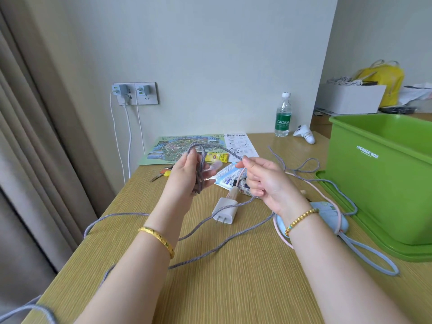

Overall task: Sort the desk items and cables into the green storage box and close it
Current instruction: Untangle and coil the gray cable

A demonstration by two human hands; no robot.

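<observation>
— Wooden desk (233, 288) is seen below; what is gripped?
— Grey cable (198, 174) loops are held in the left hand (187, 176); its strand is pinched by the right hand (264, 181); the green storage box (374, 178), lidless, is seen right of that pinch.

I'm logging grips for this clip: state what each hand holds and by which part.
Both hold the grey braided cable. The left hand grips its gathered loops; the right hand pinches the free run stretching from those loops.

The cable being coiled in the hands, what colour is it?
Grey braided cable, clearest in the head view.
</observation>
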